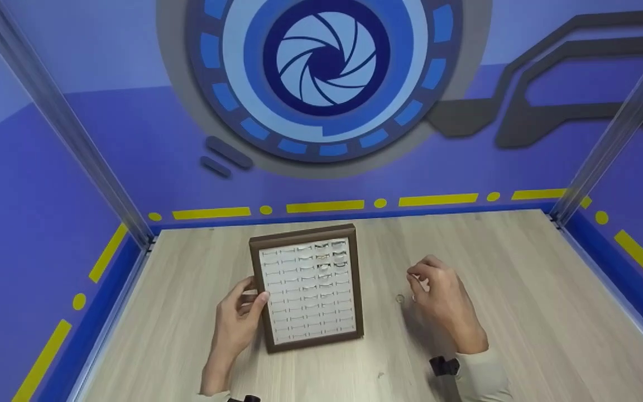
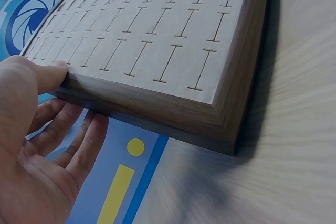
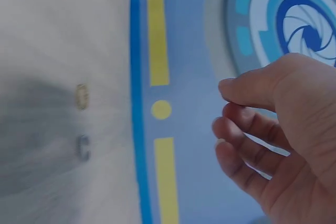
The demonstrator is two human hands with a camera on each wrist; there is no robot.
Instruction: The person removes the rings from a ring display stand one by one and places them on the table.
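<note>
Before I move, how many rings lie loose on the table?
2: a gold-looking ring nearer the frame, and a greyish ring beside it, nearer the right hand. Others may be hidden behind the frame.

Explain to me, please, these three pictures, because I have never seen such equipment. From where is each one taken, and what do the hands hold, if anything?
There is no robot here, only a person's two bare hands. The wide picture comes from a camera worn on the head, looking forward and down; the two others, from one camera on each wrist. The left hand grips the left edge of a brown-framed display board, held at a slant. It has rows of slots, and some at the upper right hold rings. The right hand hovers above the table, its fingers bent, with nothing visible between them. Near it, two loose rings lie on the table: a yellowish one and a greyish one.
</note>
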